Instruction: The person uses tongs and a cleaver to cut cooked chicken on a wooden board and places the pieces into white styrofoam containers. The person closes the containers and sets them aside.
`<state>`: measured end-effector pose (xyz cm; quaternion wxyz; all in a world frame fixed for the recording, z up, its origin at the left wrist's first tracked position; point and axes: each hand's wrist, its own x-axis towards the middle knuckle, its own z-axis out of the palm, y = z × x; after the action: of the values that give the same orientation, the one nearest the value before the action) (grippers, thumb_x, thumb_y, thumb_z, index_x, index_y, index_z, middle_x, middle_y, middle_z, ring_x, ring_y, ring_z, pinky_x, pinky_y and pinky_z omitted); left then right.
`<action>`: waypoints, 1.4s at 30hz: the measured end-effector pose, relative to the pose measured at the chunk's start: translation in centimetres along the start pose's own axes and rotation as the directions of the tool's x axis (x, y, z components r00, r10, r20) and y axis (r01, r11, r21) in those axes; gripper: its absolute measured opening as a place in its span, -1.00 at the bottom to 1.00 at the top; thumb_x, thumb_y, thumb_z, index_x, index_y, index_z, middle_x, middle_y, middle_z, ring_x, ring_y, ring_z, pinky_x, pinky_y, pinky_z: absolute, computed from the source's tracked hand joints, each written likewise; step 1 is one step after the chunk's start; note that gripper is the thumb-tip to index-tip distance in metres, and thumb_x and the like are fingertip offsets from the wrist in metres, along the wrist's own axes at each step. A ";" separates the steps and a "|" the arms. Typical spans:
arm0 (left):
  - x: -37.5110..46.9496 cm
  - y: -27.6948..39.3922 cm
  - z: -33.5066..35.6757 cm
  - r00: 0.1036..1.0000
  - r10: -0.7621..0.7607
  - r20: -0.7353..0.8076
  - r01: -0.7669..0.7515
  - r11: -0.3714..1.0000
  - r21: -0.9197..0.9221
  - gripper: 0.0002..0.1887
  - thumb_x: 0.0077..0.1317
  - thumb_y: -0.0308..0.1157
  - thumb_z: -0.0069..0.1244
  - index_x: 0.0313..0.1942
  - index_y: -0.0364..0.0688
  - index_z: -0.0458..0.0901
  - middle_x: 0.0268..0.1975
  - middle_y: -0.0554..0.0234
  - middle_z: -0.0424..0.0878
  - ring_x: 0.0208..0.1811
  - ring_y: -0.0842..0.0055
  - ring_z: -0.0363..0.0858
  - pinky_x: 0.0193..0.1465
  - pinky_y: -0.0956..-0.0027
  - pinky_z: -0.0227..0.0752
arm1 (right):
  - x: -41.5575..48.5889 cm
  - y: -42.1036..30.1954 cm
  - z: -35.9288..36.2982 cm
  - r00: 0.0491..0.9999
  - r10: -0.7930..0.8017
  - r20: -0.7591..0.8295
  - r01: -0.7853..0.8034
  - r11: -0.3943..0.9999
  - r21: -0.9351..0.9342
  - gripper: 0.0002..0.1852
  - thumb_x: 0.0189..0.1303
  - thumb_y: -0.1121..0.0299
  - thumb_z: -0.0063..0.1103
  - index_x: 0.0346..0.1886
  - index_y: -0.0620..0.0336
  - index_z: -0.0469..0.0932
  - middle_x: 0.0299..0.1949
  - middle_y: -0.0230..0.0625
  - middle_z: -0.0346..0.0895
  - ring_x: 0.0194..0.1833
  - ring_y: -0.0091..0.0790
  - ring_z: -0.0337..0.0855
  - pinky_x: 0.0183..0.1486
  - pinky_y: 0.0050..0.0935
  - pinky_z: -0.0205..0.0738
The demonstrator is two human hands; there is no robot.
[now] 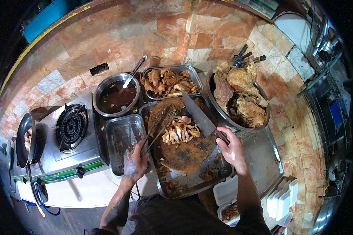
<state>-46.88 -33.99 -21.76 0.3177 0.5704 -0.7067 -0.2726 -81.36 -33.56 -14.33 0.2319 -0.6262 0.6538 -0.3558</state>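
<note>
My right hand [231, 147] grips the handle of a cleaver [200, 117], whose broad blade points up and left across the right part of a round wooden chopping board [182, 157]. In my left hand [136, 160] is a pair of metal tongs [150, 140], their arms reaching over the board's left side. Chopped pieces of fried meat [181, 132] lie in a heap on the board, between tongs and blade. Beneath the board, a metal tray [191, 188] holds crumbs and scraps.
Behind stand a bowl of dark sauce [115, 95] with a ladle [132, 75], a tray of fried pieces [170, 80] and a basin [264, 124] of large fried chunks. A gas stove [73, 152] with a frying pan [25, 144] is left. Foam boxes [282, 199] sit lower right.
</note>
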 end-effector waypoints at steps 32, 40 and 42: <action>0.2 -1.8 1.8 0.974 0.067 0.214 -0.051 0.996 -0.077 -0.41 0.37 -0.64 -0.13 0.40 -0.23 0.19 0.04 -0.17 0.68 0.12 0.12 0.67 0.20 0.14 0.50 | -2.9 3.7 1.0 0.992 0.076 0.105 -0.075 0.997 -0.010 -0.63 0.40 0.35 0.21 0.24 0.07 0.48 -0.11 -0.09 0.72 -0.20 0.00 0.76 -0.13 -0.10 0.64; 2.4 -1.5 1.4 0.990 -0.073 0.120 0.068 0.997 0.042 -0.43 0.35 -0.48 0.04 0.34 -0.11 0.23 -0.27 -0.23 0.71 -0.15 -0.18 0.73 -0.13 -0.13 0.52 | -2.3 7.9 -3.1 0.924 0.162 0.346 -0.291 0.885 0.362 -0.70 0.52 0.37 0.11 0.24 0.07 0.39 -0.37 -0.34 0.60 -0.52 -0.57 0.53 -0.59 -0.52 0.36; 2.5 -1.1 1.4 0.983 -0.037 0.182 0.015 0.992 0.122 -0.44 0.34 -0.47 0.07 0.30 -0.13 0.25 -0.35 -0.19 0.68 -0.21 -0.15 0.72 -0.19 -0.12 0.50 | -3.5 7.9 -2.4 0.928 0.152 0.341 -0.283 0.883 0.374 -0.67 0.51 0.36 0.11 0.26 0.08 0.37 -0.41 -0.34 0.60 -0.56 -0.58 0.48 -0.61 -0.53 0.30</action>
<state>-47.65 -36.57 -23.13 0.2126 0.5702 -0.7405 -0.2851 -87.94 -30.03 -19.20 0.4960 -0.5308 0.5863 -0.3585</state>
